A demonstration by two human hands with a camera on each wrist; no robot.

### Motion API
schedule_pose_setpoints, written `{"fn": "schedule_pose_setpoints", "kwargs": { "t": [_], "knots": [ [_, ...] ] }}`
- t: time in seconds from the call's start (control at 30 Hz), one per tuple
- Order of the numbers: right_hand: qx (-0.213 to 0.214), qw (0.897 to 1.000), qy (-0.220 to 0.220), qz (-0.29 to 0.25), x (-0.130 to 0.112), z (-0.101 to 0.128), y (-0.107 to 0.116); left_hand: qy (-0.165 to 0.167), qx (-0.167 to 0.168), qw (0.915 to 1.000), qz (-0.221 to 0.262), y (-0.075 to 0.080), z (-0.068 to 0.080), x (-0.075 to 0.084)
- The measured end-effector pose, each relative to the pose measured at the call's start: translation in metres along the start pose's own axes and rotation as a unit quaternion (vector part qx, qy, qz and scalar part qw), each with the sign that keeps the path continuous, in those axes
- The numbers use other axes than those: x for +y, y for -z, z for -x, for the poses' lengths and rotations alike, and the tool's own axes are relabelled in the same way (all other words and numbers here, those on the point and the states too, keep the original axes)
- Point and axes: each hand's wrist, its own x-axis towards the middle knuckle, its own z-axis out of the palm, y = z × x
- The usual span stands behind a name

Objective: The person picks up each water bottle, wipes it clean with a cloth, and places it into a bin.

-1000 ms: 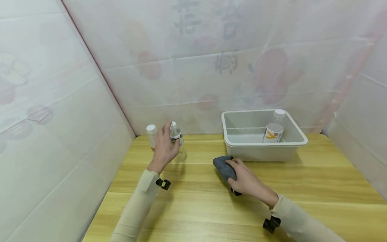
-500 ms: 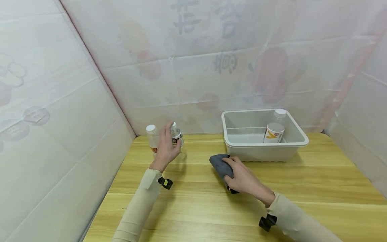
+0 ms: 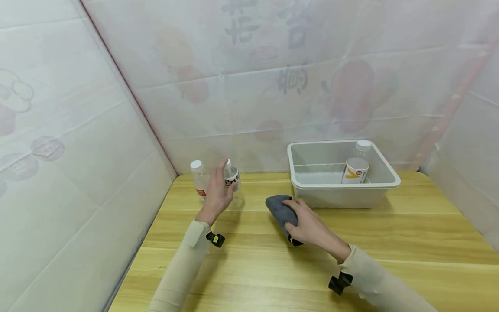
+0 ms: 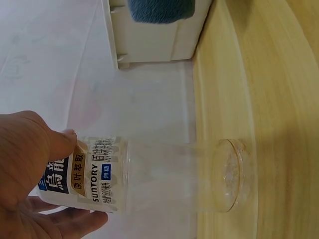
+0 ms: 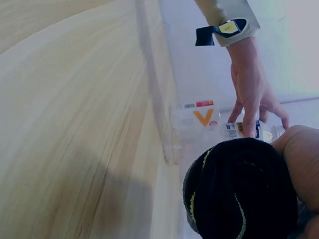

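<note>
My left hand (image 3: pixel 219 190) grips a clear plastic bottle (image 4: pixel 164 174) around its label, thumb on one side and fingers on the other. The bottle has a white cap and a Suntory label, and its base is at the tabletop. Just left of it stands a second clear bottle (image 3: pixel 199 178) with a white cap, partly behind the hand; its orange V label shows in the right wrist view. My right hand (image 3: pixel 308 223) holds a rolled grey cloth (image 3: pixel 281 211) between thumb and fingers, in front of the tub's left corner. Dark inner folds show at the roll's end (image 5: pixel 244 194).
A pale grey plastic tub (image 3: pixel 347 197) stands at the back right of the wooden table (image 3: pixel 249 268). Inside it, toward the right, is a clear bottle (image 3: pixel 356 167) with a white cap and orange-marked label. Printed sheets (image 3: pixel 257 108) hang around the table.
My right hand has moved left and slightly away from me with the cloth, closer to the bottles. My left hand keeps its grip on the bottle and has hardly moved.
</note>
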Motion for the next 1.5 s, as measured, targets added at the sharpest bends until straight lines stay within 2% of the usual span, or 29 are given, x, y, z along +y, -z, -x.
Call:
{"fn": "schedule_pose_setpoints", "kwargs": {
  "t": [0.17, 0.4, 0.67, 0.87, 1.27, 1.5],
  "knots": [
    [0.002, 1.0, -0.001, -0.01, -0.003, -0.003, 0.0, -0.023, 0.007, 0.9997, 0.002, 0.0, 0.006, 0.003],
    [0.003, 1.0, 0.001, -0.018, -0.009, -0.008, -0.002, -0.033, 0.009, 0.9994, -0.007, 0.002, 0.016, 0.009],
    [0.016, 0.999, 0.004, -0.028, -0.019, -0.017, 0.0, -0.034, -0.002, 0.9993, -0.014, 0.003, 0.022, 0.017],
    [0.028, 0.999, 0.013, -0.038, -0.027, -0.023, 0.002, -0.04, 0.001, 0.9991, -0.014, 0.003, 0.027, 0.019],
    [0.05, 0.997, 0.022, -0.051, -0.039, -0.035, 0.011, -0.053, -0.011, 0.9985, -0.002, 0.005, 0.036, 0.026],
    [0.046, 0.997, 0.022, -0.058, -0.046, -0.04, 0.017, -0.05, -0.026, 0.9983, 0.013, 0.003, 0.039, 0.031]
  ]
}}
